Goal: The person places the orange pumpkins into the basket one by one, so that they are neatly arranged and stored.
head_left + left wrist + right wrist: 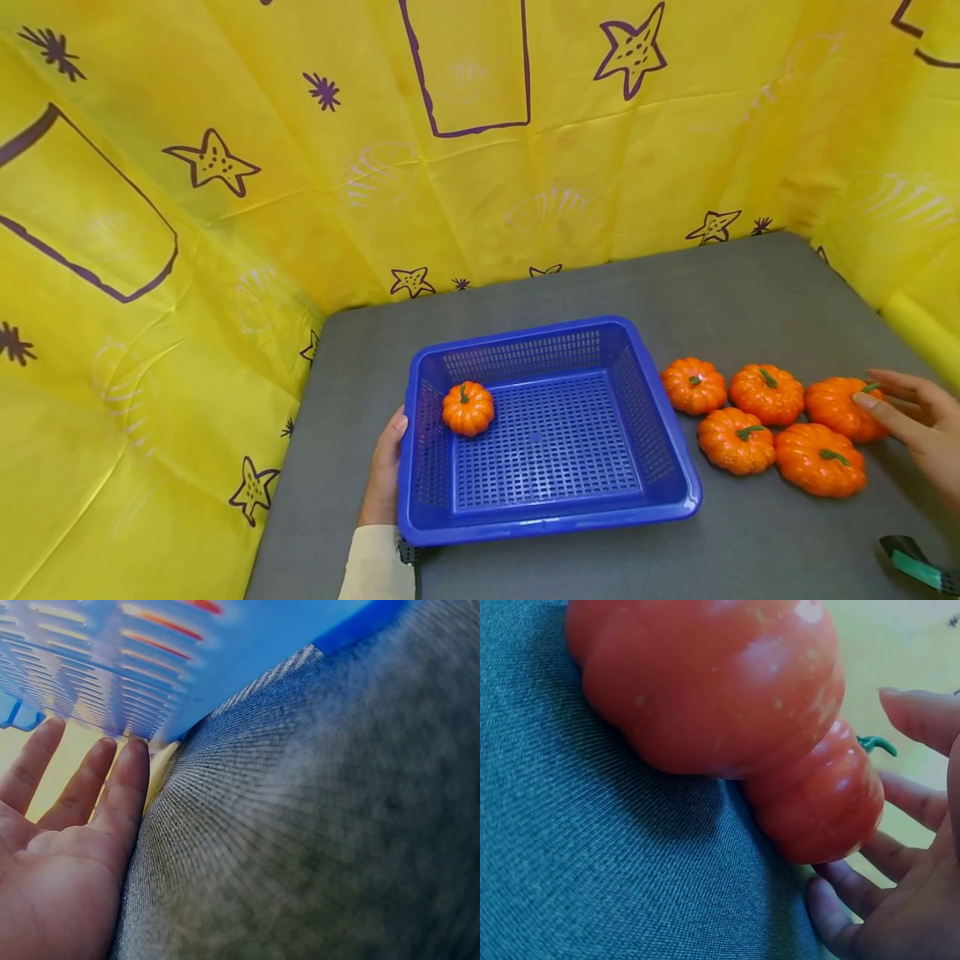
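The blue basket holds one small orange pumpkin near its left wall. My left hand is against the basket's left side, its thumb near the rim; in the left wrist view its fingers extend up to the slotted wall. On the right, my right hand is around the far side of the rightmost pumpkin. The right wrist view shows that pumpkin with fingers beside and behind it and the thumb apart from it, near the green stem.
Several more orange pumpkins sit close together on the grey table, right of the basket. A black and green strap-like object lies at the lower right. Yellow patterned cloth hangs behind and at both sides.
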The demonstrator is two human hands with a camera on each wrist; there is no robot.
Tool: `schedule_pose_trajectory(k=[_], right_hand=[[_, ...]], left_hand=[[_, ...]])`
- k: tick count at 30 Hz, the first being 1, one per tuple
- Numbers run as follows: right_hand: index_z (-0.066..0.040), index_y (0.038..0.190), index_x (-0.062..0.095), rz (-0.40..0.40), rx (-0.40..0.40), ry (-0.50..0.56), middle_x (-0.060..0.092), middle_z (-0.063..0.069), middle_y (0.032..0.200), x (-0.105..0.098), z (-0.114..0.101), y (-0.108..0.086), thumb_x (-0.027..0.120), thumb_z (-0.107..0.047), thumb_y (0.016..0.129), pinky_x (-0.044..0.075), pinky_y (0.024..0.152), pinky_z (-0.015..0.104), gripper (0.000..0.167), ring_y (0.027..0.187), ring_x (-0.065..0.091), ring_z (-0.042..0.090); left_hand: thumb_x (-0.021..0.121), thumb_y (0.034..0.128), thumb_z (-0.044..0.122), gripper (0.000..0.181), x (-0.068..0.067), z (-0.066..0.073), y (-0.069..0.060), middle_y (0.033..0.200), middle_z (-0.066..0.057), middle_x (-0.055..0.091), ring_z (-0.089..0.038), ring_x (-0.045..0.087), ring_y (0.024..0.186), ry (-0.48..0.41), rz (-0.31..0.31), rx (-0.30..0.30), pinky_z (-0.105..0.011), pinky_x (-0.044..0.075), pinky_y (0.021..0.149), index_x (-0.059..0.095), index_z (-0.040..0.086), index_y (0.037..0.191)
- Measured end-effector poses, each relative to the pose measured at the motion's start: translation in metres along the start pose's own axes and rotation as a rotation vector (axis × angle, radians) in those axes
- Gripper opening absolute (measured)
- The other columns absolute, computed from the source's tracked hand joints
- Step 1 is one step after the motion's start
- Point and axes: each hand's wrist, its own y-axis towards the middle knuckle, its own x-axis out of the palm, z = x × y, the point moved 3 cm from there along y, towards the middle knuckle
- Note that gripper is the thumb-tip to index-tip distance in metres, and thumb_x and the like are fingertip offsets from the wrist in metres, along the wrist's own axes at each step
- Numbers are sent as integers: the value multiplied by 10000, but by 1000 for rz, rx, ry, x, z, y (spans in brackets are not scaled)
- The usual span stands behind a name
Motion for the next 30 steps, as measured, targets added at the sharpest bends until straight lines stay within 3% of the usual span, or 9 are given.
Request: schedule_pose_trajectory(k=[12, 30], right_hand=[[-507, 1170, 653, 37, 80, -40, 566, -380, 1079, 4, 1, 0, 723, -75, 1034, 379, 705, 36, 459, 935, 501, -129], [-444, 1136, 724, 57, 39, 67, 647, -321, 1026, 3, -5, -1, 643, 43, 1042, 441, 686, 48, 502, 899, 581, -148]], left_hand=[[409, 1145, 433, 579, -1, 0, 0, 1509, -184, 584, -334, 639, 1250, 6, 13, -2, -473, 559, 1029, 422, 167, 1660], [439, 1135, 461, 580, -2, -1, 0, 1528, -204, 568, -359, 642, 1254, 12, 46, -22, -504, 565, 1020, 446, 194, 1650]])
